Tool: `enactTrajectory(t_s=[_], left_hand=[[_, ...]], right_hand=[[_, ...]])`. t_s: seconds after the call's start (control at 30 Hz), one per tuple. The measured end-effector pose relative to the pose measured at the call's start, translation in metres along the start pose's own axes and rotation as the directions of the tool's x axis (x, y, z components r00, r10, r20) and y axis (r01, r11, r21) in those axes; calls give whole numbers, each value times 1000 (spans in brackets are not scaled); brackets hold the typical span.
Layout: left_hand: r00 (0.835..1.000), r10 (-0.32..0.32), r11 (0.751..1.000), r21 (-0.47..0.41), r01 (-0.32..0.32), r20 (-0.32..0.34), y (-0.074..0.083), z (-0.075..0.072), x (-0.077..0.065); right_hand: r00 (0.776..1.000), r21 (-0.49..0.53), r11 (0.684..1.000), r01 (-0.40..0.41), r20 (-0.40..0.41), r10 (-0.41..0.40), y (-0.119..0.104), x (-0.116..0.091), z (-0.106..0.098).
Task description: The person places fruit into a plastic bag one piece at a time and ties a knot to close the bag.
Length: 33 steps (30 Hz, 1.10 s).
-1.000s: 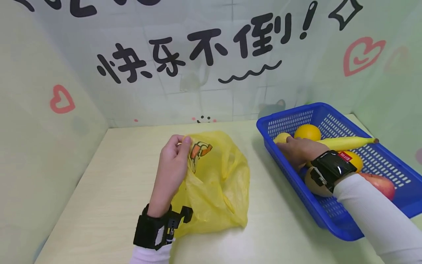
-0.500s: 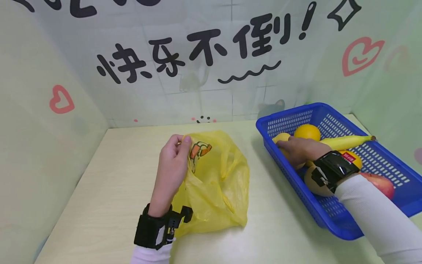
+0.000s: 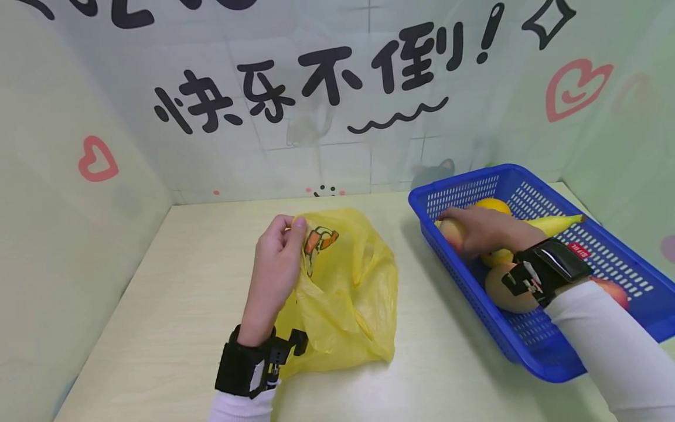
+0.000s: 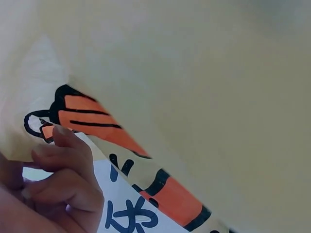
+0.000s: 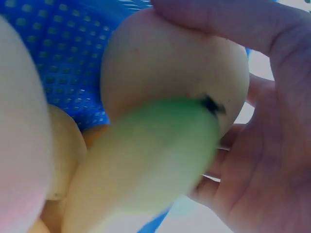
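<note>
My left hand (image 3: 276, 258) pinches the upper left edge of a yellow plastic bag (image 3: 364, 305) between thumb and fingers. The bag lies crumpled on the table, with an orange and black print that also shows in the left wrist view beside the curled fingers (image 4: 73, 150). Over the far left part of the blue basket (image 3: 538, 366), my right hand (image 3: 485, 228) grips a pinkish-beige peach (image 3: 452, 233). In the right wrist view the thumb lies over the peach (image 5: 170, 58) and the fingers go behind it. A banana's greenish, black-tipped end (image 5: 160, 145) overlaps it there.
Also in the basket are an orange (image 3: 493, 204), the banana (image 3: 556, 224), a large beige round fruit (image 3: 507, 287) and a red apple (image 3: 614, 291), partly hidden by the right wrist. Printed panels (image 3: 263, 170) enclose the back and sides of the table (image 3: 200, 281).
The right hand has moved slightly up and right, bringing the peach into view near the basket's left rim. The banana has shifted left and slightly down. The left hand and bag stay still.
</note>
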<state>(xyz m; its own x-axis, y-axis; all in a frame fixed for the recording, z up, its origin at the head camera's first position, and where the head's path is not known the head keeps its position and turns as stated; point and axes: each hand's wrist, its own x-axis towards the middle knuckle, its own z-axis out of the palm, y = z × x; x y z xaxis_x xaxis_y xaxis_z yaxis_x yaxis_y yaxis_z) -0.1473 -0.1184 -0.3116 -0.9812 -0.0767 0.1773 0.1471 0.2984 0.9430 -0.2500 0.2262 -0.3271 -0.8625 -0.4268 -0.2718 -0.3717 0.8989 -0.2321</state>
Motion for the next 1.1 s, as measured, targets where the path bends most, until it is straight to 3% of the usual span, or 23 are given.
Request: enactTrajectory(t_s=[0.17, 0.4, 0.73, 0.9, 1.1], left_hand=[[1000, -3, 1000, -1, 3, -3, 0, 0, 0], [1000, -3, 1000, 5, 3, -3, 0, 1, 0], [1000, -1, 1000, -3, 1, 6, 0, 1, 0], [1000, -1, 1000, 3, 1, 3, 0, 1, 0], [1000, 4, 1000, 0, -4, 7, 0, 2, 0]], right_hand=[[994, 63, 997, 46, -99, -39, 2, -9, -12], [983, 182, 983, -11, -180, 44, 3, -17, -29], [970, 358, 929, -98, -173, 169, -20, -31, -45], [973, 385, 920, -70, -176, 148, -40, -32, -49], [985, 451, 892, 28, -166, 54, -67, -30, -48]])
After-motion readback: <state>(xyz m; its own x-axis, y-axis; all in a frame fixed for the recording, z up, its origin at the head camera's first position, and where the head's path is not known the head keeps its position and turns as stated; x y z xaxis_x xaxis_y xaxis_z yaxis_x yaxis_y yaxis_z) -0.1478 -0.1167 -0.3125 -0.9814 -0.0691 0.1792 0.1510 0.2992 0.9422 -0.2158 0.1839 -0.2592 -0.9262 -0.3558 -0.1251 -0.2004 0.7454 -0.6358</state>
